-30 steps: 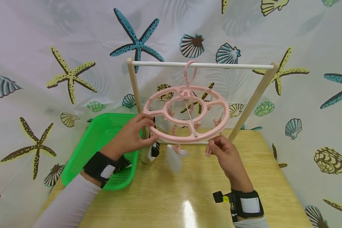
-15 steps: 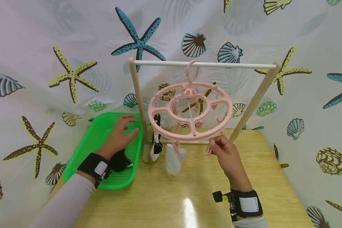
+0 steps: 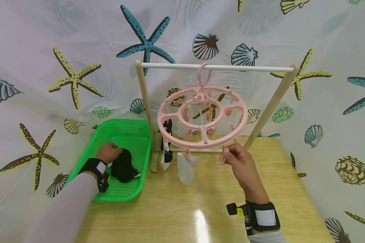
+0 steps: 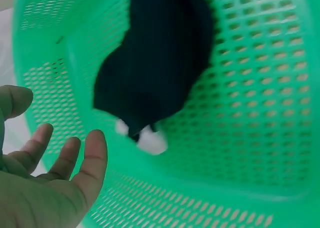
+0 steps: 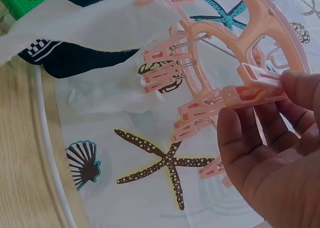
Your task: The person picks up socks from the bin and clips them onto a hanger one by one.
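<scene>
My left hand (image 3: 108, 153) is low in the green basket (image 3: 142, 184), beside a black sock (image 3: 124, 167). In the left wrist view its fingers are spread and a gap shows between them and the sock. White bits peek out under the sock's lower end there. My right hand (image 3: 240, 160) pinches a pink clothespin (image 3: 222, 157) hanging from the near right rim of the pink round hanger (image 3: 200, 145). In the right wrist view thumb and fingers squeeze that clothespin (image 5: 252, 85). A white sock (image 3: 185, 168) and a black-and-white sock (image 3: 167, 157) hang from other clips.
The hanger hooks over the white bar (image 3: 249, 68) of a rack with wooden posts (image 3: 272, 108). Several more pink clips dangle under its rings. Rack and basket stand on a wooden table (image 3: 213, 206), with a starfish-and-shell patterned sheet (image 3: 182, 27) behind.
My left hand has let go of the hanger's rim and moved left and down into the basket by the black sock. The right hand keeps its pinch on the clothespin.
</scene>
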Motion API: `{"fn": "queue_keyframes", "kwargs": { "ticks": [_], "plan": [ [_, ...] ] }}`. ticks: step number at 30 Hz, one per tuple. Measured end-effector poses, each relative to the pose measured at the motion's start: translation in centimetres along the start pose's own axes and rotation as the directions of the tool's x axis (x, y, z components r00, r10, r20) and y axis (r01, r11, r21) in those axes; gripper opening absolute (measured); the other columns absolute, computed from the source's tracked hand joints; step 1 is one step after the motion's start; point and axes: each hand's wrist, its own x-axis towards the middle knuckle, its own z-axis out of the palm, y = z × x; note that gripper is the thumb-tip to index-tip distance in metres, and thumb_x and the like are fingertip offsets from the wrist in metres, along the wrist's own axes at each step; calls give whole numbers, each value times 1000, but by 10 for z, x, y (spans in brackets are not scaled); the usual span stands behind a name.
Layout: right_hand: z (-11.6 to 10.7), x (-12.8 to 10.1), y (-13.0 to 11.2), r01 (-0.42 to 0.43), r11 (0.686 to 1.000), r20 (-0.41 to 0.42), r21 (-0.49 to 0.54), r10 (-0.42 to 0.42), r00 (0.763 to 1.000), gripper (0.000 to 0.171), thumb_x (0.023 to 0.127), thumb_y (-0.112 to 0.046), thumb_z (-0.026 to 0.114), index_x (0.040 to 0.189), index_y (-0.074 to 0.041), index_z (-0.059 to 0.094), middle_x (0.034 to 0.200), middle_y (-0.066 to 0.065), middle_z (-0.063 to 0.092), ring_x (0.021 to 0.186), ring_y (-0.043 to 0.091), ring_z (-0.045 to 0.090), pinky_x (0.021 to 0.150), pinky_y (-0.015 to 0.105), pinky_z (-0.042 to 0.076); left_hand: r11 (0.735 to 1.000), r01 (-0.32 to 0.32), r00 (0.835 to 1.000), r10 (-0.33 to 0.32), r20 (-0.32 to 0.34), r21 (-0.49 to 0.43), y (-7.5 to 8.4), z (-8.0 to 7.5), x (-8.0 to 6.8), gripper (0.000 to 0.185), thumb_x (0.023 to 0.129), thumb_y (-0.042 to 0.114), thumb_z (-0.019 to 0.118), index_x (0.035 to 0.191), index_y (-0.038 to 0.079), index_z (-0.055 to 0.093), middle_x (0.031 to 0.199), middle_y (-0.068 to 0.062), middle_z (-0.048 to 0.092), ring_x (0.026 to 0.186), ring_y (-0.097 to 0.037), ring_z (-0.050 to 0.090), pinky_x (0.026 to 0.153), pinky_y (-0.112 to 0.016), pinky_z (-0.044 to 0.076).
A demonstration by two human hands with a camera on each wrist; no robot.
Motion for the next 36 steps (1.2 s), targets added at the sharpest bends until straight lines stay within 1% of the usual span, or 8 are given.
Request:
{"fn": "queue_keyframes", "kwargs": {
  "ticks": [4, 8, 14, 22, 26, 31, 33, 36],
  "plan": [
    [-4, -1, 0, 4, 1000, 0, 15, -4, 1000, 21, 104, -10, 51, 105, 11, 53, 86, 15, 61, 75, 20, 63, 75, 30, 55, 996, 82, 993, -83, 83, 22, -11, 21, 6, 67, 99, 26, 51, 144, -19, 28, 138, -44, 37, 116, -54, 49, 84, -52, 51],
    [-5, -1, 0, 6, 1000, 7, 13, -6, 1000, 20, 104, -9, 52, 105, 11, 54, 86, 16, 61, 75, 20, 63, 76, 31, 56, 982, 181, 972, -170, 160, -57, -14, 31, 5, 78, 97, 25, 50, 147, -20, 10, 144, -46, 21, 126, -59, 36, 88, -55, 50],
    [-4, 3, 1, 21, 1000, 1, 18, -21, 1000, 20, 104, -10, 52, 105, 10, 54, 85, 15, 61, 75, 21, 63, 76, 31, 56, 971, 196, 975, -178, 130, -136, -12, 34, 6, 81, 96, 27, 50, 147, -20, 9, 145, -44, 21, 126, -57, 37, 90, -54, 50],
    [-1, -1, 3, 9, 999, 16, 53, -10, 1000, 19, 104, -8, 51, 104, 11, 54, 86, 18, 61, 75, 20, 63, 74, 31, 55, 868, 341, 940, -323, 112, -360, -9, 32, 6, 77, 96, 16, 52, 148, -17, 8, 142, -40, 26, 125, -52, 43, 79, -39, 57],
    [1, 0, 3, 16, 998, 20, 57, -17, 1000, 19, 104, -8, 51, 104, 11, 54, 86, 18, 60, 75, 20, 64, 74, 31, 55, 825, 362, 930, -350, 111, -433, -5, 29, 8, 79, 96, 14, 52, 152, -12, 3, 148, -38, 18, 105, -41, 56, 70, -35, 58],
    [1, 0, 5, 17, 998, 15, 53, -18, 1000, 19, 104, -8, 51, 104, 11, 54, 86, 18, 61, 75, 20, 64, 74, 31, 55, 839, 366, 927, -366, 80, -403, 4, 28, 7, 64, 97, 15, 54, 143, -20, 25, 131, -38, 37, 68, -24, 61, 61, -34, 58],
    [1, 0, 6, 15, 999, 13, 51, -15, 1000, 21, 104, -8, 51, 105, 12, 53, 86, 17, 61, 75, 19, 64, 75, 31, 55, 865, 359, 930, -361, 64, -350, 7, 27, 7, 45, 97, 12, 53, 122, -22, 42, 110, -32, 47, 63, -24, 62, 60, -35, 58],
    [1, -1, 6, 15, 998, 10, 53, -16, 1000, 22, 104, -8, 51, 106, 14, 52, 85, 16, 61, 75, 19, 63, 74, 31, 55, 913, 312, 950, -308, 55, -262, 11, 27, 5, 15, 94, 5, 48, 88, -8, 48, 84, -19, 48, 63, -25, 59, 58, -36, 57]
  ]
}}
